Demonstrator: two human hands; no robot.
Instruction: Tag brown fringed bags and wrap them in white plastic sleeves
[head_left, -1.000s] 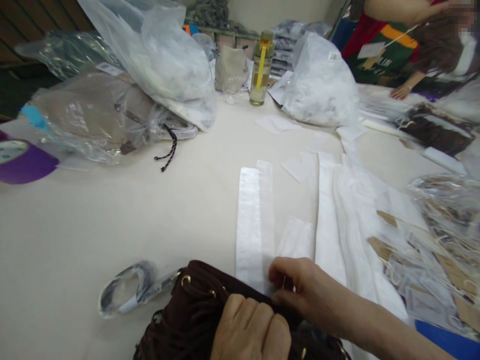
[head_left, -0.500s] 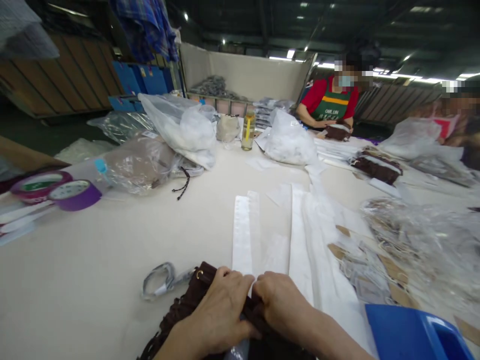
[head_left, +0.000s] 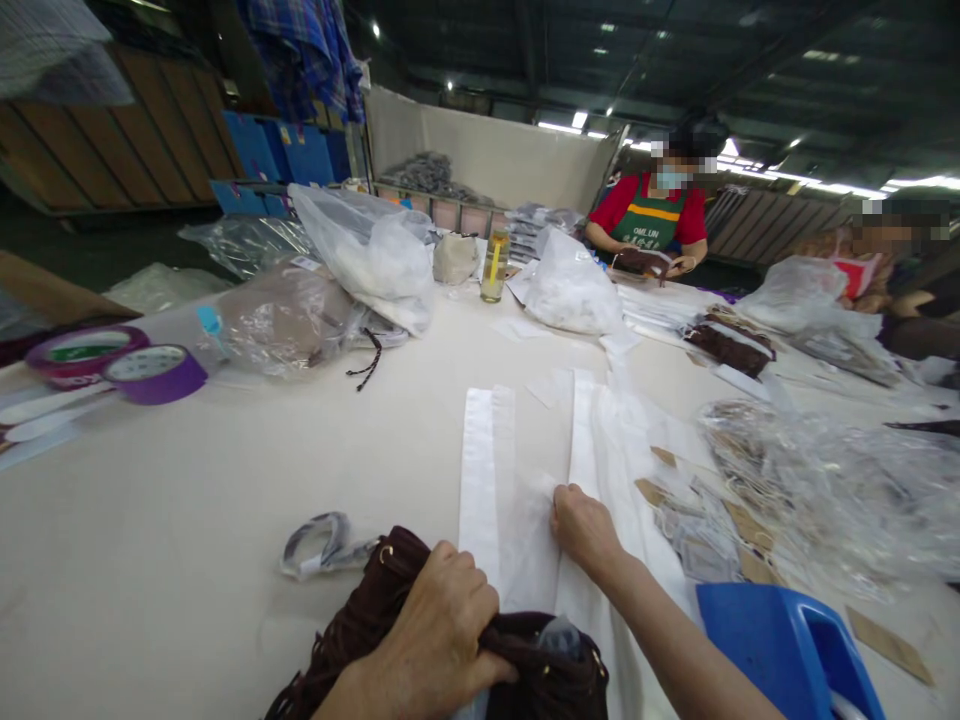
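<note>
A dark brown fringed bag (head_left: 375, 590) with gold eyelets lies at the table's near edge, its mouth facing up. My left hand (head_left: 439, 615) is closed on the bag's rim, the thumb at the opening. Clear plastic (head_left: 559, 635) shows inside the mouth. To the right, my right hand (head_left: 585, 525) pinches the edge of a thin white paper sheet (head_left: 536, 520) lying on the table beyond the bag. A curled, grey-wrapped strap (head_left: 315, 545) rests left of the bag and seems to join it.
White folded strips (head_left: 476, 470) lie ahead. A blue plastic bin (head_left: 780, 640) stands at the near right, with clear plastic bags (head_left: 832, 480) behind it. Tape rolls (head_left: 154, 375) sit at left. Across the table a co-worker (head_left: 652, 215) handles another brown bag.
My right hand has left the bag's rim and moved right and away from me to the white paper. The left hand stays on the rim, and more of the bag's mouth shows.
</note>
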